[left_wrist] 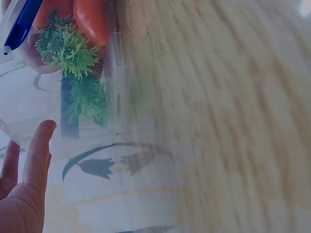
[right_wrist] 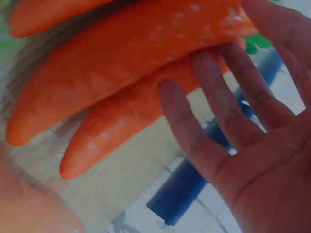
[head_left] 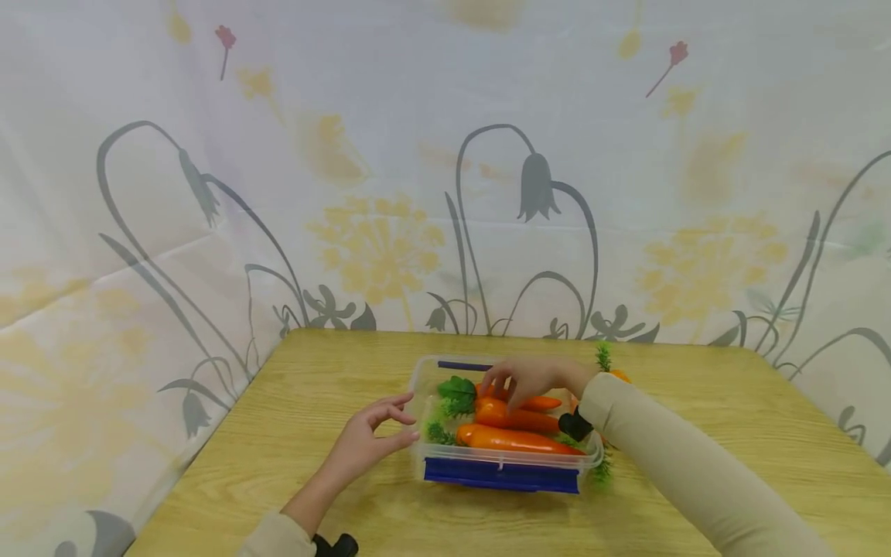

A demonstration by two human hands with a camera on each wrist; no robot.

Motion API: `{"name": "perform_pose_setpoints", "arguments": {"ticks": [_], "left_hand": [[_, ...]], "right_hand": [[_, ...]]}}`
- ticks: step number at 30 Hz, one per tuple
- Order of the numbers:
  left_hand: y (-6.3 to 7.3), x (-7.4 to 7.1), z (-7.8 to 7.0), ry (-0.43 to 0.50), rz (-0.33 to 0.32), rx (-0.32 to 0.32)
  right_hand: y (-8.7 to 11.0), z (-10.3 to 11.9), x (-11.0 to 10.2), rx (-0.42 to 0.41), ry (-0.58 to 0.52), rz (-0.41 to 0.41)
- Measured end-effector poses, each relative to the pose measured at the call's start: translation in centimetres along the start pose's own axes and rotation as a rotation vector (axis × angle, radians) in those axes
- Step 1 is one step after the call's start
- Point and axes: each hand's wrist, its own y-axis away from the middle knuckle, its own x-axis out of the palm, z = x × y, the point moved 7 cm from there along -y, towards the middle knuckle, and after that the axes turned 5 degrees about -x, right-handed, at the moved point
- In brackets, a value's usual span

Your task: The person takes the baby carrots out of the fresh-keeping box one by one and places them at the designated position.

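Several orange carrots with green tops lie in a clear plastic box (head_left: 501, 458) with blue clips. My right hand (head_left: 532, 379) reaches down into the box and holds the middle carrot (head_left: 536, 420) near its leafy end. In the right wrist view the thumb is on one side of that carrot (right_wrist: 121, 63) and the fingertips (right_wrist: 172, 92) are on the other, over the far carrot (right_wrist: 112, 131). The near carrot (head_left: 515, 439) lies along the front wall. My left hand (head_left: 365, 437) is beside the box's left wall, fingers spread and holding nothing.
The box stands on a wood-grain table (head_left: 334, 371). To its right, partly behind my right sleeve (head_left: 668, 456), show green sprigs (head_left: 603, 356) and an orange piece (head_left: 620, 376). A flower-printed cloth (head_left: 390, 155) hangs behind the table. A blue clip (head_left: 501, 475) hangs down at the front.
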Motion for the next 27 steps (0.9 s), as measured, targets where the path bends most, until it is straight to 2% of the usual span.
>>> {"name": "perform_pose_setpoints", "arguments": {"ticks": [7,15,22,27], "left_hand": [[0.0,0.1,-0.2,0.0,-0.003,0.0],[0.0,0.0,-0.2,-0.01,-0.007,0.009],[0.0,0.0,-0.1,-0.008,-0.006,0.006],[0.1,0.0,-0.3,-0.011,-0.013,0.006]], "right_hand": [[-0.6,-0.6,0.9,0.05,0.01,0.04],[-0.7,-0.3,1.2,0.035,0.038,0.061],[-0.4,0.0,1.0,0.03,0.017,0.069],[0.0,0.7,0.6,0.022,0.054,0.06]]}}
